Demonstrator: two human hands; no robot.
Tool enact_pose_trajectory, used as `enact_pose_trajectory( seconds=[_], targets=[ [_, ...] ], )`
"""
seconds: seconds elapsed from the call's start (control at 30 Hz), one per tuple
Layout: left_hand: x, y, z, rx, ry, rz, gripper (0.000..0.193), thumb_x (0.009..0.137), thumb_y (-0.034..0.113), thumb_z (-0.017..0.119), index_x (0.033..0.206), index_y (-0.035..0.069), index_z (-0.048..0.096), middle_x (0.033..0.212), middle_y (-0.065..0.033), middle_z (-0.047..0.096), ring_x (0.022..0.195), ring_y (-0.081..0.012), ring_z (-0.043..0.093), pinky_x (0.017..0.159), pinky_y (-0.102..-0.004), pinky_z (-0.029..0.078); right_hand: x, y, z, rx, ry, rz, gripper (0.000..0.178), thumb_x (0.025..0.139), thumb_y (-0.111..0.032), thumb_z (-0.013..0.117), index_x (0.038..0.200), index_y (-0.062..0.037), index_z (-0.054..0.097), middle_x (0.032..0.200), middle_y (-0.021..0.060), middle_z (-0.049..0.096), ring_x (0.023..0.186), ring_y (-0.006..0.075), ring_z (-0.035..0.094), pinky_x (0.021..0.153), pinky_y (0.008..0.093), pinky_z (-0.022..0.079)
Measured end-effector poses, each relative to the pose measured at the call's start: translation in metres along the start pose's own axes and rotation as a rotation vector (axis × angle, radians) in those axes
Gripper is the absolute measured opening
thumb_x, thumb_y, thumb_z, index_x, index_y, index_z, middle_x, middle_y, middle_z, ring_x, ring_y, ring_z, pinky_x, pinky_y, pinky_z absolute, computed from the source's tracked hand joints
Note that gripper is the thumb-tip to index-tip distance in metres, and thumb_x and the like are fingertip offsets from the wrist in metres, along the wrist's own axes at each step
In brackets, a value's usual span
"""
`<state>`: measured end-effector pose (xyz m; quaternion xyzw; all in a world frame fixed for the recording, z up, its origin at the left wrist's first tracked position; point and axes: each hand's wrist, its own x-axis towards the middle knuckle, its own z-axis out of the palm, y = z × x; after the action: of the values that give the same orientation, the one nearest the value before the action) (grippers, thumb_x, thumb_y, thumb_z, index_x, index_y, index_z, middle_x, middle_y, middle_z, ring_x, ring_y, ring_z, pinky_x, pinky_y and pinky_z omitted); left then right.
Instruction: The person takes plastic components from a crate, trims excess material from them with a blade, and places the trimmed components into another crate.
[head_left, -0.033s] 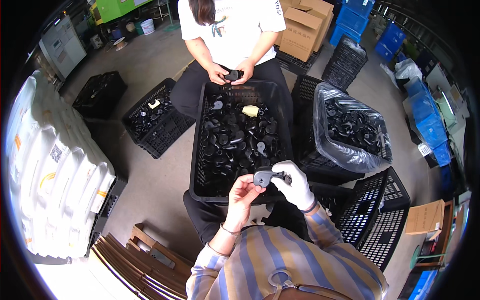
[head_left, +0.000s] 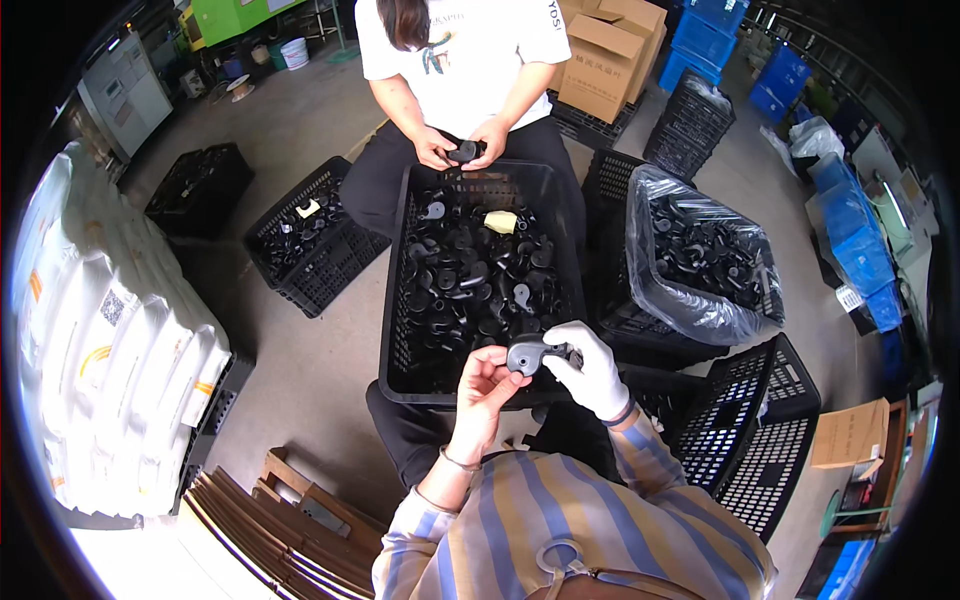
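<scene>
A black curved plastic part (head_left: 524, 353), with a rounded end and a small hole, is held between my two hands over the near edge of the large black crate (head_left: 391, 330). Bare fingers of my left hand (head_left: 483, 388) pinch its rounded end from the left. My right hand (head_left: 590, 372), in a white glove, grips the other end, which its fingers partly cover. Below and beyond, many similar black parts (head_left: 468, 275) lie heaped in the crate, with a pale yellow piece (head_left: 500, 222) on top. Across from me, a co-worker's hands (head_left: 462, 150) hold another black part.
To the right stands a crate lined with clear plastic (head_left: 650, 290), full of black parts. Empty-looking black crates (head_left: 745, 430) lean near my right elbow. A smaller crate of parts (head_left: 318, 265) sits at left, beyond stacked white sacks (head_left: 130, 370). Cardboard boxes (head_left: 600, 75) stand behind the co-worker.
</scene>
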<state>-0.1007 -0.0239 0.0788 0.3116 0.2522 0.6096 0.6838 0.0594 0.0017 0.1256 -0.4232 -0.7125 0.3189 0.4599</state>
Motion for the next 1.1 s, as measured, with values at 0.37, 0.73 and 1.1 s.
enact_pose_trajectory(
  seconds=[0.37, 0.73, 1.1],
  targets=[
    [0.009, 0.015, -0.024, -0.268, -0.147, -0.314, 0.032, 0.087, 0.013, 0.047, 0.117, 0.004, 0.042, 0.110, -0.0185, 0.052, 0.093, -0.0345, 0.057, 0.081, -0.0388, 0.048, -0.051, 0.031, 0.012, 0.945, 0.139, 0.819, 0.043, 0.088, -0.044, 0.038, 0.102, -0.0041, 0.047, 0.072, 0.0052, 0.056, 0.051, 0.0063, 0.048, 0.038, 0.0173, 0.030],
    [0.009, 0.028, -0.027, -0.400, -0.215, -0.233, 0.042, 0.083, 0.007, 0.051, 0.123, 0.005, 0.037, 0.119, -0.0173, 0.045, 0.107, -0.0263, 0.049, 0.091, -0.0379, 0.041, -0.053, 0.002, -0.003, 0.065, -0.075, 0.302, 0.018, 0.086, -0.021, 0.049, 0.094, -0.0051, 0.054, 0.062, 0.0050, 0.050, 0.047, 0.0127, 0.047, 0.043, 0.0252, 0.036],
    [-0.001, 0.034, -0.038, -0.243, -0.197, -0.117, 0.044, 0.077, 0.000, 0.057, 0.119, 0.001, 0.043, 0.110, -0.0117, 0.052, 0.100, -0.0195, 0.053, 0.091, -0.0350, 0.041, 0.025, -0.072, -0.010, -1.009, -0.344, -0.439, 0.026, 0.071, -0.024, 0.062, 0.095, -0.0146, 0.056, 0.062, 0.0004, 0.042, 0.051, 0.0137, 0.049, 0.042, 0.0265, 0.039]
  ],
)
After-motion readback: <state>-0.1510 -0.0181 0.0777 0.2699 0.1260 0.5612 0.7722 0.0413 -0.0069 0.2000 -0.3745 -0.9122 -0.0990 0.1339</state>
